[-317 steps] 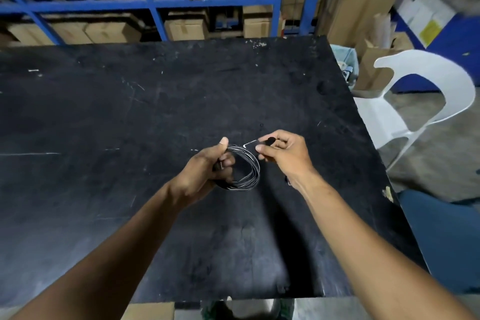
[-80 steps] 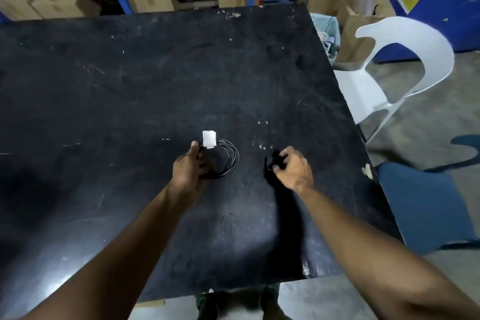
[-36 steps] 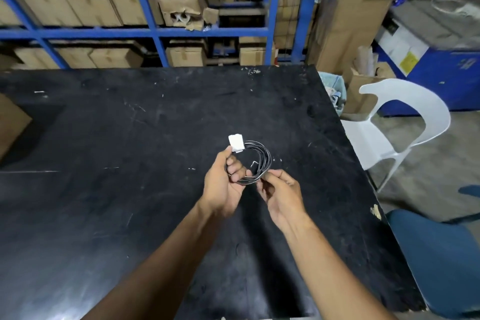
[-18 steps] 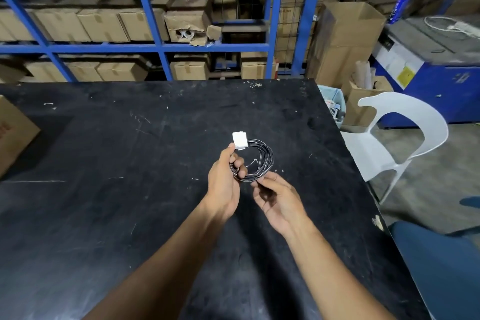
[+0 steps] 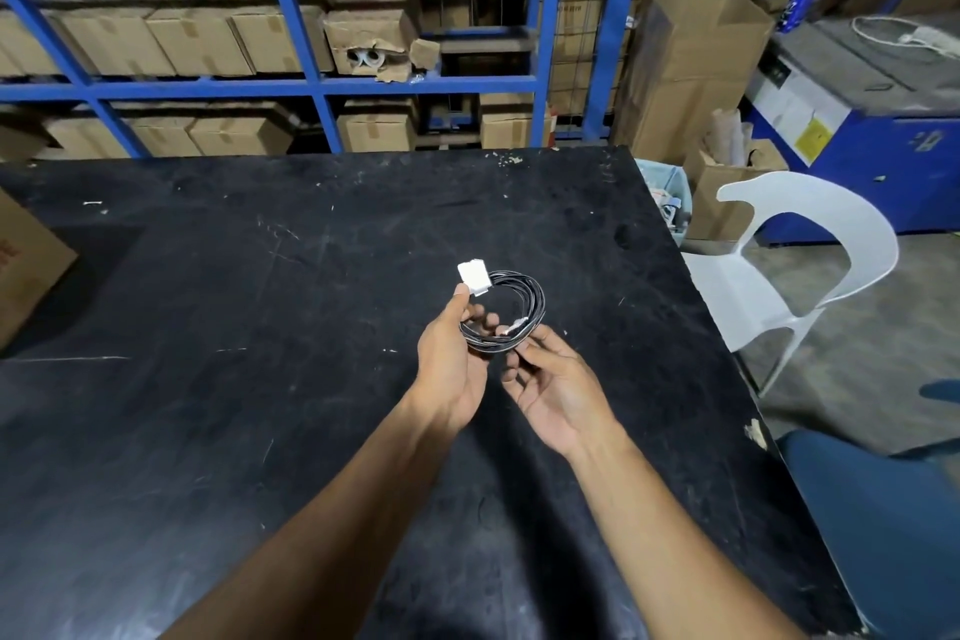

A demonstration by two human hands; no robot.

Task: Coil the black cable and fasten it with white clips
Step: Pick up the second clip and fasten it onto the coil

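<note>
Since half a second ago, right hand (image 5: 558,379) has opened palm-up under the coiled black cable (image 5: 511,309); left hand (image 5: 451,359) still pinches the coil beside its white clip (image 5: 474,277).

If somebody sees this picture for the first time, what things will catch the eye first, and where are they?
At the centre, the left hand holds up a coiled black cable with a white clip on its upper left, above the black table. The right hand touches the coil's lower edge. A white chair stands right of the table.

Left hand (image 5: 451,359) grips coiled black cable (image 5: 530,299) (white clip (image 5: 474,277) on top); right hand (image 5: 558,387) open beneath.
</note>
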